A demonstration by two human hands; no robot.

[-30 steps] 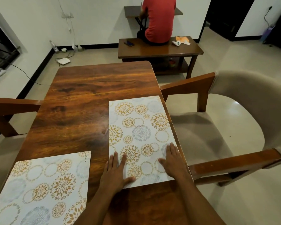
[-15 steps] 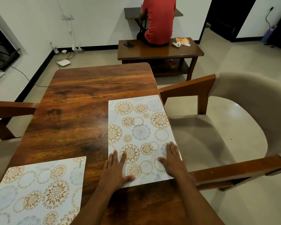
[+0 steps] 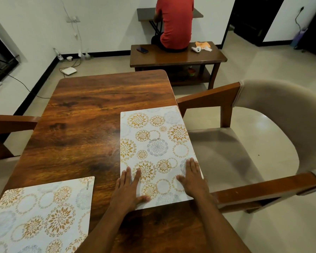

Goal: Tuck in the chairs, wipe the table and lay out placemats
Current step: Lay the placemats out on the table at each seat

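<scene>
Both hands stay where they were, forearms reaching forward, fingers straight and pressed flat on the near end of the right placemat (image 3: 157,143): left hand (image 3: 126,192) at its near-left corner, right hand (image 3: 192,179) by its right edge. A second placemat (image 3: 40,216) lies near left; the pressed mat runs along the table's (image 3: 91,110) right edge beside a pulled-out chair (image 3: 274,99).

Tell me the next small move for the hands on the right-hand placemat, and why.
Probably slide the placemat slightly inward: both left hand and right hand lie flat on its near end, and its right side runs along the table edge.
</scene>
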